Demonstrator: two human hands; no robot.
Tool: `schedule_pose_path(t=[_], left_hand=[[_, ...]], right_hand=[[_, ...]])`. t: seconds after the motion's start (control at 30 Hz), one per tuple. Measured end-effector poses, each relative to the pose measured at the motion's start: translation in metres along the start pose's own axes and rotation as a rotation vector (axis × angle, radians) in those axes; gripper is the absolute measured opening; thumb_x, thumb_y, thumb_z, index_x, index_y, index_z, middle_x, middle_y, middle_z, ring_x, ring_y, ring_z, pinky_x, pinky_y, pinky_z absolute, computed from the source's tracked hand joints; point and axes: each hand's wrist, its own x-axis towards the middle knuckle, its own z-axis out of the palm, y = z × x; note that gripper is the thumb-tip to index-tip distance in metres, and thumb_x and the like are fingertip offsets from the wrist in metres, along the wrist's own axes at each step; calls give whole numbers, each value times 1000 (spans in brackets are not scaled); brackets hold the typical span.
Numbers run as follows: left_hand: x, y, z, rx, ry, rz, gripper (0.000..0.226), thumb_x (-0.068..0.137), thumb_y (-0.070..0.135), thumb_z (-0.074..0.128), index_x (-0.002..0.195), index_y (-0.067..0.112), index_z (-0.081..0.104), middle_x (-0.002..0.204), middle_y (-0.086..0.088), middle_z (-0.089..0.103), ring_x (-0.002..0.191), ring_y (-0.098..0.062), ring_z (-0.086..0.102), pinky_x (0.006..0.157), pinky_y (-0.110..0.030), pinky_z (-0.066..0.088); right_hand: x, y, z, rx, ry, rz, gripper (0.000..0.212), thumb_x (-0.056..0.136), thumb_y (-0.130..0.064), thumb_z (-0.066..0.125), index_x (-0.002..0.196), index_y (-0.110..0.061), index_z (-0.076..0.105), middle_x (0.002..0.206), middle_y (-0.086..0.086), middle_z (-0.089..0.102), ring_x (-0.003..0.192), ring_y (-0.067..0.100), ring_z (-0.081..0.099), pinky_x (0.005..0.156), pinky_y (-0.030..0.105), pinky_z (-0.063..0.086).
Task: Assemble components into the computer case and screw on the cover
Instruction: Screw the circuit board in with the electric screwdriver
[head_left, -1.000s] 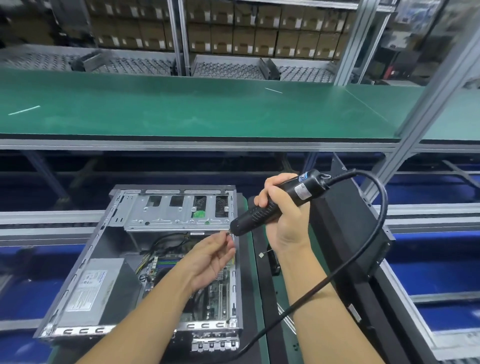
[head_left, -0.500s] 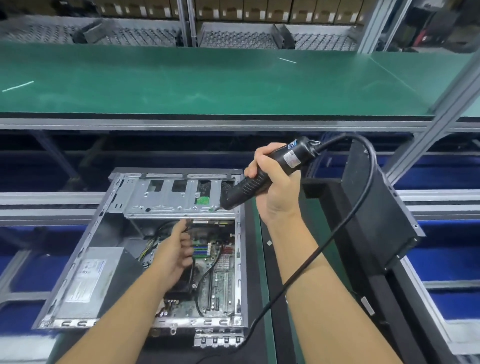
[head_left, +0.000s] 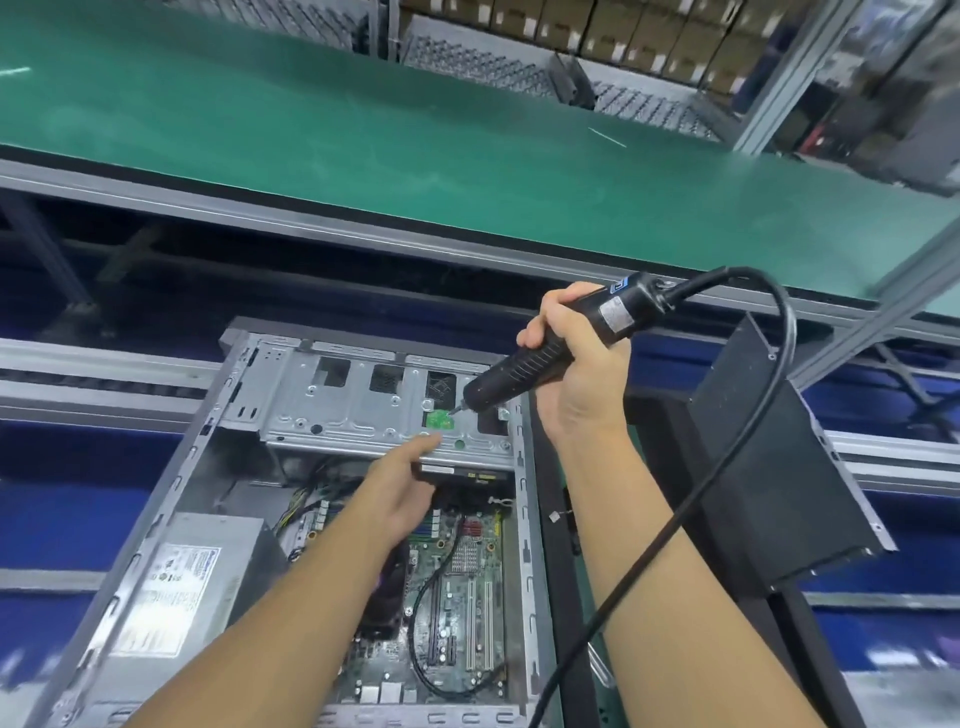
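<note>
We see the open computer case (head_left: 525, 525) lying on its side in the lower centre-left of the frame, its inside facing up. At its upper end sits a bare metal drive cage (head_left: 358, 410) with a small green tab (head_left: 440, 419) on top. Below the cage the motherboard (head_left: 470, 597) shows at lower centre, and the grey power supply (head_left: 176, 587) fills the case's lower left corner.

The right hand (head_left: 584, 379), right of centre, has its grip closed round a black electric screwdriver (head_left: 545, 356). The tool slants down to the left, and its bit meets the top of the drive cage just beside the green tab. A thick black cable (head_left: 727, 467) leaves the screwdriver's upper end, arcs to the right and drops toward the lower centre of the frame.

The left hand (head_left: 402, 491) reaches up from lower left over the motherboard. Its grip is wide, holding nothing, fingers straight, and the fingertips (head_left: 430, 442) rest against the near edge of the drive cage, below the green tab. This hand is somewhat blurred.

To the right of the case a black cover panel (head_left: 769, 467) stands tilted, apart from the case. Across the upper frame runs a green tabletop (head_left: 363, 130), with cardboard boxes (head_left: 597, 26) on shelves at the top right.
</note>
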Motion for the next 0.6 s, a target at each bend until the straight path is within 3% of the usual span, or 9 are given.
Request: schedule_pose_path(t=[0.2, 0.27, 0.4, 0.5, 0.53, 0.6], left_hand=[[6, -3, 1, -23, 31, -20, 23, 84, 5, 67, 106, -1, 65, 105, -20, 73, 100, -30, 69, 101, -41, 47], [7, -4, 1, -5, 46, -21, 39, 77, 8, 71, 114, -1, 63, 111, -18, 71, 106, -27, 67, 107, -38, 42], [9, -3, 0, 10, 39, -4, 52, 69, 13, 75, 118, 2, 60, 125, -16, 64, 105, -20, 69, 102, -36, 45], [11, -3, -3, 32, 61, 7, 60, 76, 13, 75, 129, 1, 52, 141, -11, 51, 139, -22, 39, 121, -39, 19], [12, -3, -4, 37, 60, 11, 66, 75, 14, 76, 133, -1, 49, 147, -12, 45, 143, -23, 32, 122, -39, 16], [10, -2, -4, 42, 35, 15, 74, 68, 16, 79, 134, -2, 50, 149, -16, 44, 141, -24, 37, 122, -40, 19]], right_hand=[[18, 21, 8, 3, 18, 16, 24, 84, 4, 64, 82, -20, 67, 75, 2, 63, 58, 20, 56, 70, 37, 48], [25, 26, 9, 9, 37, 27, 21, 83, 4, 65, 85, -17, 64, 75, 2, 63, 58, 20, 55, 70, 36, 48], [34, 34, 12, 4, 35, 58, 21, 82, 3, 66, 84, -18, 64, 77, 3, 62, 59, 20, 56, 70, 36, 49], [36, 39, 12, -27, 18, 60, 21, 83, 3, 66, 84, -18, 64, 78, 3, 63, 60, 20, 56, 72, 37, 49], [36, 40, 11, -36, 17, 62, 21, 83, 3, 66, 84, -18, 64, 78, 3, 63, 60, 19, 57, 73, 38, 49], [36, 42, 10, -41, 22, 74, 22, 83, 3, 67, 83, -20, 66, 78, 3, 63, 60, 19, 57, 73, 38, 49]])
